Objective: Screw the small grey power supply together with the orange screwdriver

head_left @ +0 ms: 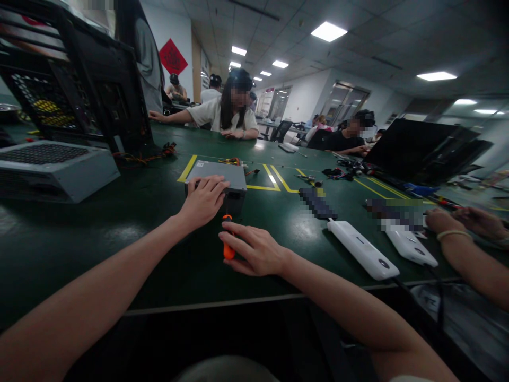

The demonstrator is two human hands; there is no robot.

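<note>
A grey metal computer power supply (217, 170) stands on the green table in front of me. Across its top and near edge lies my left hand (204, 199), fingers stretched out flat; its thumb is not clearly visible. My right hand (254, 249) is closed on the orange handle of a screwdriver (228, 249), with fingertips and thumb around it. The screwdriver points away from me at the near face of the power supply. Whether its tip touches a screw is too small to tell. A bundle of coloured cables (230, 161) shows behind the unit.
To the left are a larger power supply (75, 170) and an open black computer case (119, 101). On the right lie white power banks (361, 249) (409, 241) joined to blurred devices, and a black computer case (417, 148). A co-worker's hands (449, 225) are at far right; another person (222, 114) sits opposite.
</note>
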